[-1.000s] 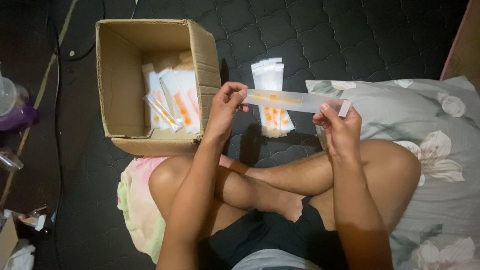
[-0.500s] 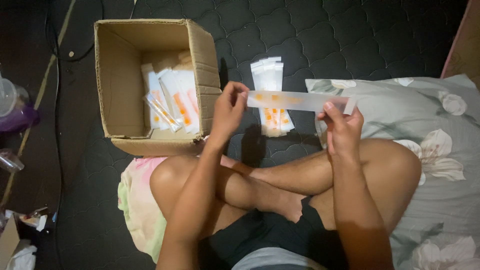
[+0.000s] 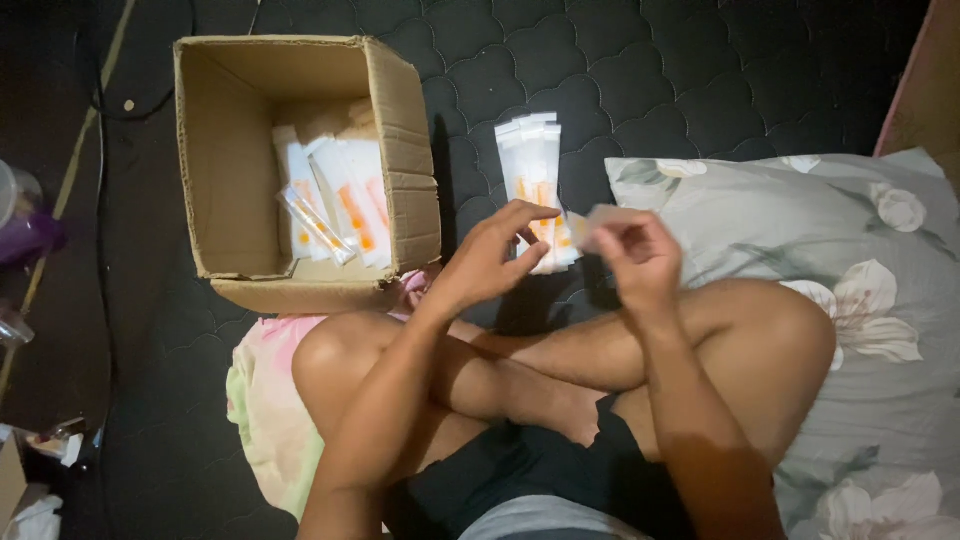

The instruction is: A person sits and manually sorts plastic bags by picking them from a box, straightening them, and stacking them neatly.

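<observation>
I sit cross-legged on a dark quilted mattress. My right hand point(image 3: 640, 255) pinches a long white and orange packet point(image 3: 597, 222), which looks short and blurred from this angle. My left hand point(image 3: 492, 258) hovers just left of the packet's end with its fingers spread and nothing in them. Right behind both hands, a stack of similar white and orange packets point(image 3: 532, 160) lies on the mattress. An open cardboard box point(image 3: 400, 170) stands to the left of my left hand, with several more packets point(image 3: 345, 205) lying inside it.
A grey floral pillow point(image 3: 850, 230) lies to the right, partly under my knee. A pink and green cloth point(image 3: 262, 400) sits under my left leg. A purple object point(image 3: 28, 235) and small clutter point(image 3: 40, 460) lie along the left edge.
The packet was stretched out level between both hands. Now my left hand has let go of its end, the hands have come closer together, and only my right hand holds it.
</observation>
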